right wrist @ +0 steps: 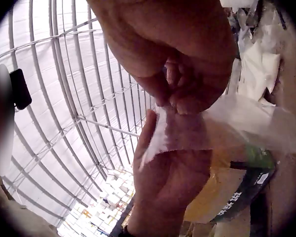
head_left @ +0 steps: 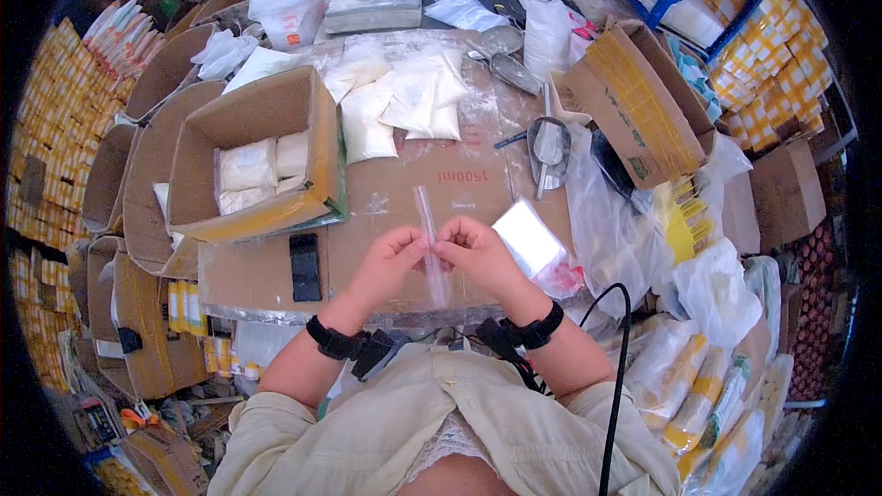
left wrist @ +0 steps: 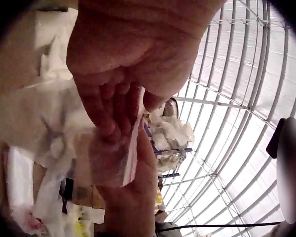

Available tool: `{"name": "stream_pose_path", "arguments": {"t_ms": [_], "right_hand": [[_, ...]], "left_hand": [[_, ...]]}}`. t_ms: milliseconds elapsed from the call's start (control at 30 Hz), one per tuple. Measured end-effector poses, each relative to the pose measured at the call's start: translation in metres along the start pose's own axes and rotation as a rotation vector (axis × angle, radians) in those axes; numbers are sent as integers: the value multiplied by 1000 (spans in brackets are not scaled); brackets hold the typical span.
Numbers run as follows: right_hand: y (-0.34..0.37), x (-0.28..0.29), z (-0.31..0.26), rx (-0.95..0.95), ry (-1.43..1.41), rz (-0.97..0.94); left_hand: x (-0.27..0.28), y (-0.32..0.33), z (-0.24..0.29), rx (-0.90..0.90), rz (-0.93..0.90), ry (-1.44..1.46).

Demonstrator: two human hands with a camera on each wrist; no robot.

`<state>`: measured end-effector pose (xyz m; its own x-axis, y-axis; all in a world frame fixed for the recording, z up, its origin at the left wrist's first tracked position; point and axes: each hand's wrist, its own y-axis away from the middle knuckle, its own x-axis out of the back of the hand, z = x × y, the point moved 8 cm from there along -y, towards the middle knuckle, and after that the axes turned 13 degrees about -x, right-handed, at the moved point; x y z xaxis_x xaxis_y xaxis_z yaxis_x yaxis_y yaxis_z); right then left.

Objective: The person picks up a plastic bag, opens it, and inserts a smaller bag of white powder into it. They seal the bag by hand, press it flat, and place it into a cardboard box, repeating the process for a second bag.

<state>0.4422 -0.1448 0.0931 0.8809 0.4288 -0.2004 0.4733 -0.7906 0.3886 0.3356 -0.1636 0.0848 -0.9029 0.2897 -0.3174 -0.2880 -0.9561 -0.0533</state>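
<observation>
Between my two hands stands a thin clear plastic bag (head_left: 439, 289), seen nearly edge-on from above. My left hand (head_left: 381, 264) pinches its near-side edge between thumb and fingers, and my right hand (head_left: 484, 262) pinches the same strip from the other side, the fingertips almost meeting. Seen from the left wrist, the bag (left wrist: 108, 160) hangs from a whitish folded edge and looks flat, with nothing showing inside. In the right wrist view, its clear film (right wrist: 251, 123) spreads away over the tabletop. Right of the hands lies a stack of flat white bags (head_left: 528, 237).
White powder-filled bags (head_left: 404, 101) lie at the table's back. A cardboard box (head_left: 312, 142) holding filled packets stands left, a black phone (head_left: 305, 268) in front of it. Metal scoops (head_left: 549, 149) and another carton (head_left: 634, 101) are at right. A black cable (head_left: 627, 340) loops beside the right arm.
</observation>
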Motion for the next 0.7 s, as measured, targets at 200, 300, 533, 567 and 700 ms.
{"name": "stream_pose_path", "arguments": {"t_ms": [200,300,533,567,700], "right_hand": [[4,-8,2,-21,-143,-99],[7,-11,2,-18,-160,-128],[13,-16,0,-8,-205,-195],[13,-15,1,-8,-209,-203],[15,-13,2,-10,-221,-215]], "left_hand": [[-5,8,7,12,-26,83],[-7,11,11,4,-14,92],[-8,17,9,3,6,109],[-8,17,7,1,-5,118],[-10,17,5,-16,3,37]]}}
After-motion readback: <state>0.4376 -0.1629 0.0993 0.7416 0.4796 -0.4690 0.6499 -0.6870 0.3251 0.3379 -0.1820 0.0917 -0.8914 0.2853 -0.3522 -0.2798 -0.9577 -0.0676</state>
